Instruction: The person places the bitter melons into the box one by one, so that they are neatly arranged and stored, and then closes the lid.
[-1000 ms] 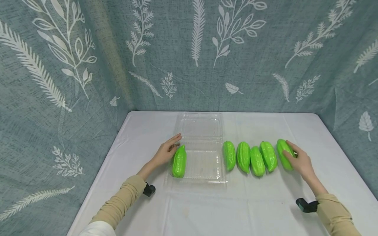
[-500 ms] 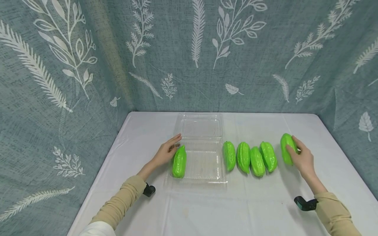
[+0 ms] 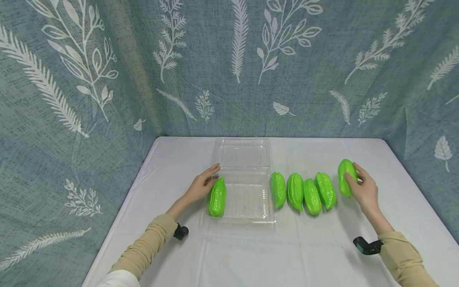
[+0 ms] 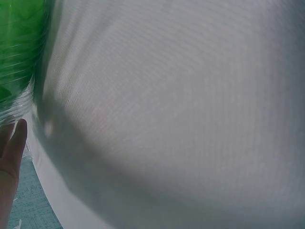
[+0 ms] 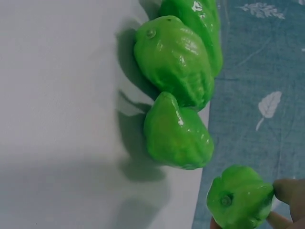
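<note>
My right hand (image 3: 365, 190) holds a bright green bitter melon (image 3: 347, 177) above the table, thumb on its near side and fingers round the right. In the right wrist view that same bitter melon (image 5: 238, 196) shows its stem end, with fingertips at its side. My left hand (image 3: 199, 186) rests at the left edge of a clear plastic clamshell container (image 3: 247, 199), near the hinge. In the left wrist view its extended fingers (image 4: 15, 143) touch the ribbed outer wall. Inside the container, at the left, lies one bitter melon (image 3: 217, 198), lengthwise. The container's lid (image 3: 244, 154) lies folded back.
Several more bitter melons (image 3: 295, 192) lie side by side on the white tablecloth (image 3: 258, 255), just right of the container. A blue-grey leaf-patterned curtain (image 3: 222, 59) stands behind the table and along both sides. Dark wrist cameras hang under both forearms.
My right hand has raised the rightmost bitter melon off the table, moving it away from me and then slightly left. My left hand and the container have stayed put.
</note>
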The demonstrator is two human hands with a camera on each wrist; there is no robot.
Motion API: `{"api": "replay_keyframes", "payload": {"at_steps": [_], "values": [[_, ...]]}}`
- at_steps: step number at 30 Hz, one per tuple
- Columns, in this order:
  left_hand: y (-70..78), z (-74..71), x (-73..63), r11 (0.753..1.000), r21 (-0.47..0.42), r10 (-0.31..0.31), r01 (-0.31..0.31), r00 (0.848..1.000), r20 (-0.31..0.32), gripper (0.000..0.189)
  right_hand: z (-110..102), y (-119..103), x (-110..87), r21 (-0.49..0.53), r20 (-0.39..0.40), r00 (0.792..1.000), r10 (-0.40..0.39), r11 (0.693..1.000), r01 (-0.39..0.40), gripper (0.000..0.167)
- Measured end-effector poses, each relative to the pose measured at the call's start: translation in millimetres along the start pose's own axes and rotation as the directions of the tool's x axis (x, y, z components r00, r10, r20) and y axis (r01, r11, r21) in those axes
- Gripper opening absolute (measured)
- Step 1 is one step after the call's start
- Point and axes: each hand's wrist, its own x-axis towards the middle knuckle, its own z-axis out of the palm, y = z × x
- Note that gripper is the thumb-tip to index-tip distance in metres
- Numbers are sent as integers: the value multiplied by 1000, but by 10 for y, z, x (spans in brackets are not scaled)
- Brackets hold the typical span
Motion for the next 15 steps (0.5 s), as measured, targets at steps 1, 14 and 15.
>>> {"api": "replay_keyframes", "payload": {"at_steps": [1,14,15], "values": [[1,0,1,1000,0,-4,4,1000,2,45,4,-10,-1,5,-3,1000,0,1000,0,58],[14,-5,-6,1000,6,-1,1,1000,-2,44,75,-153,-45,81,20,999,-47,996,45,59],[16,-6,-6,1000,5,0,0,1000,-2,44,82,-164,-46,89,23,999,-48,995,46,59]]}}
